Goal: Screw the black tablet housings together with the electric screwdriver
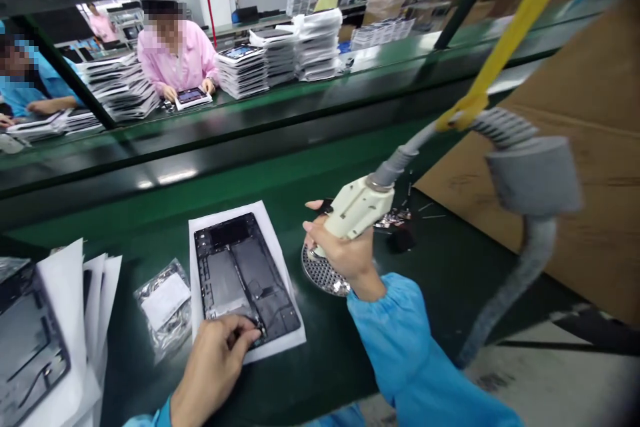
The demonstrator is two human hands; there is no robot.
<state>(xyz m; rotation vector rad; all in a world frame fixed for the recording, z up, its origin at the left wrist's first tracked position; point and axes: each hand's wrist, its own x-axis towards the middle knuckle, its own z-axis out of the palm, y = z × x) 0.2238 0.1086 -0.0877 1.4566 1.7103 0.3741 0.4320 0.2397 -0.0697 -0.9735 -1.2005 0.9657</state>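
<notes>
A dark tablet housing (235,273) lies open on a white foam sheet (280,347). At its near edge, the fingertips of my left hand (220,353) are pinched together; whatever small part they hold is hidden. My right hand (345,247) is wrapped round a pale electric screwdriver (357,203), tilted, with its cord running up to the right. Its tip is not visible. Just beneath that hand sits a round perforated metal tray (323,273). Left of the housing is a clear plastic bag (167,310) of small metal parts with a white label.
Another housing (25,347) rests among foam sheets at the left. A yellow strap (515,40) and grey hose (535,260) hang at the right, before a cardboard box (590,167). Loose small parts (397,217) lie behind the tray. Co-workers sit across the bench beside stacks (317,47).
</notes>
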